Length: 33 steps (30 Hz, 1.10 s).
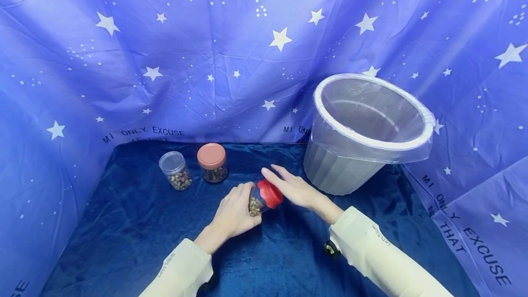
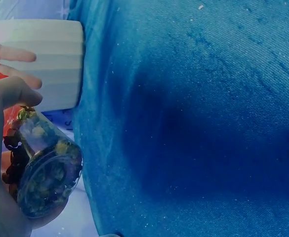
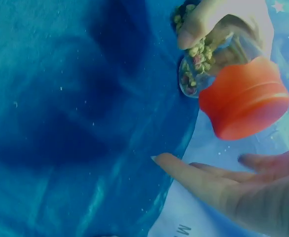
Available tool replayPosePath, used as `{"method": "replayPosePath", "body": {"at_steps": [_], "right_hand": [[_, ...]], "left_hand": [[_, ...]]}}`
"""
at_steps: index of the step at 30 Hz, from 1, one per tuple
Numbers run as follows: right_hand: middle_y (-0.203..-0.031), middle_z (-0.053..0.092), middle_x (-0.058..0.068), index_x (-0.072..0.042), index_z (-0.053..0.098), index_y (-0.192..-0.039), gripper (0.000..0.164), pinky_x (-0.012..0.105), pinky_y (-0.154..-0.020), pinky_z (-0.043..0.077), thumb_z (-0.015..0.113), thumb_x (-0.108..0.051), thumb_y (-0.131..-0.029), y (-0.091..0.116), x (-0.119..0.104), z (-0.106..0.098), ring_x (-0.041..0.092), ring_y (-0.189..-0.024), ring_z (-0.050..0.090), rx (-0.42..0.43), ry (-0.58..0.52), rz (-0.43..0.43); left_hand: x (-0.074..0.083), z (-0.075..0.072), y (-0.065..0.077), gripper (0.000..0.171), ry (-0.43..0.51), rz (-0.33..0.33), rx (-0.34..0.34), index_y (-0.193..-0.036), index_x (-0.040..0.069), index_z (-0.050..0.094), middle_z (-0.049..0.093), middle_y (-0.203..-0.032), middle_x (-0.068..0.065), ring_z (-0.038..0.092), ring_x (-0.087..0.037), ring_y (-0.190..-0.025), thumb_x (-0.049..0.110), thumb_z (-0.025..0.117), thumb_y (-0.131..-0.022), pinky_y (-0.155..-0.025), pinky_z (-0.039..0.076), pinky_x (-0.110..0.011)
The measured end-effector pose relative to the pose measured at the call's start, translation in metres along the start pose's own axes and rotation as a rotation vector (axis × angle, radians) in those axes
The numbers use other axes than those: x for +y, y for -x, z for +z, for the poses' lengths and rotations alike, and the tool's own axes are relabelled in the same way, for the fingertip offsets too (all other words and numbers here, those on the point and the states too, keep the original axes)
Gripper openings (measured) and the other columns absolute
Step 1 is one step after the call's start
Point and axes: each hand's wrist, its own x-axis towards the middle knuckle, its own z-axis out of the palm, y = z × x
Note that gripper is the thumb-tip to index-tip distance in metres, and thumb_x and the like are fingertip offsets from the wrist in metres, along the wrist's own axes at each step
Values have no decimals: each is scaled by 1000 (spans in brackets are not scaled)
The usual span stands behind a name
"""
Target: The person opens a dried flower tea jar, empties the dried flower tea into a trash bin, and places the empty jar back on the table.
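Note:
My left hand [image 1: 235,212] grips a clear jar [image 2: 50,182] round its body. The jar is tilted over the cloth, its red scalloped lid [image 1: 271,193] facing right. Dried flower buds [image 3: 199,58] show through the clear wall. Beside the lid, my right hand [image 1: 294,189] is held with its fingers extended and nothing in them; in the right wrist view a gap shows between those fingers [image 3: 198,180] and the lid. Two more jars stand behind the left hand: one with a clear lid [image 1: 176,171] and one with a salmon-pink lid [image 1: 211,156], both holding dried buds.
A grey bin [image 1: 346,168] with a white rim and a clear plastic liner stands at the back right. Dark blue velvety cloth [image 1: 136,237] covers the table. Blue star-printed curtains [image 1: 185,49] hang around the back and sides.

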Motion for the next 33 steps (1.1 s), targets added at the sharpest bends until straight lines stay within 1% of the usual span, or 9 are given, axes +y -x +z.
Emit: {"method": "replayPosePath", "body": {"at_steps": [3, 6, 9, 12, 14, 18, 22, 28, 33], "right_hand": [[-156, 41, 12, -29, 27, -156, 84, 55, -101, 47, 42, -77, -88, 2, -1, 3, 36, -135, 49, -17, -44, 13], [-142, 54, 12, -27, 41, -149, 72, 43, -77, 59, 48, -68, -91, 4, -2, 7, 28, -107, 65, -5, -65, -5], [-125, 64, 13, -20, 53, -141, 59, 35, -62, 59, 51, -58, -95, 5, -3, 12, 19, -80, 67, 23, -65, -38], [-116, 66, 14, -16, 57, -136, 51, 32, -60, 59, 51, -49, -98, 6, -2, 15, 16, -72, 67, 42, -50, -91], [-113, 67, 13, -16, 57, -135, 47, 30, -60, 58, 52, -46, -99, 6, -1, 15, 16, -73, 67, 44, -34, -128], [-111, 66, 13, -17, 54, -136, 43, 30, -65, 58, 54, -40, -100, 6, 3, 14, 18, -77, 68, -3, 5, -226], [-110, 64, 10, -15, 51, -136, 43, 28, -70, 55, 55, -38, -100, 6, 8, 11, 16, -84, 63, -32, 64, -338], [-115, 62, 7, -15, 49, -137, 45, 28, -77, 51, 58, -36, -98, 6, 16, 9, 16, -95, 58, -49, 71, -430], [-121, 59, 8, -15, 48, -134, 43, 26, -80, 51, 64, -24, -96, 7, 20, 6, 17, -96, 57, -67, 80, -532]], "left_hand": [[-1, 1, 1, 72, -12, 12, -5, -125, 6, 53, 64, -106, -8, 62, -25, -92, 35, 80, -65, -74, 54, -44], [-1, 1, 1, 72, -19, 19, -15, -126, 6, 53, 64, -108, -10, 62, -27, -93, 35, 79, -65, -75, 54, -45], [0, 0, 1, 73, -26, 16, -32, -127, 6, 52, 63, -110, -10, 62, -28, -95, 35, 78, -65, -76, 54, -46], [0, -1, 1, 73, -28, 9, -44, -127, 6, 52, 63, -111, -10, 61, -28, -96, 35, 78, -66, -77, 54, -47], [0, -2, 0, 72, -23, 6, -44, -126, 6, 52, 63, -110, -10, 61, -28, -96, 35, 79, -66, -77, 54, -47], [-1, -3, 0, 72, -25, 8, -38, -126, 6, 52, 63, -109, -9, 61, -27, -94, 35, 80, -66, -77, 55, -45], [-1, -4, 0, 72, -23, 16, -43, -126, 6, 52, 63, -110, -10, 61, -27, -95, 34, 79, -67, -77, 55, -45], [-2, -5, 0, 70, -8, 22, -59, -127, 6, 51, 62, -111, -9, 61, -28, -97, 34, 79, -68, -79, 55, -46], [-2, -4, 1, 70, -2, 32, -52, -126, 7, 52, 63, -109, -8, 61, -26, -95, 33, 78, -67, -77, 55, -44]]}}
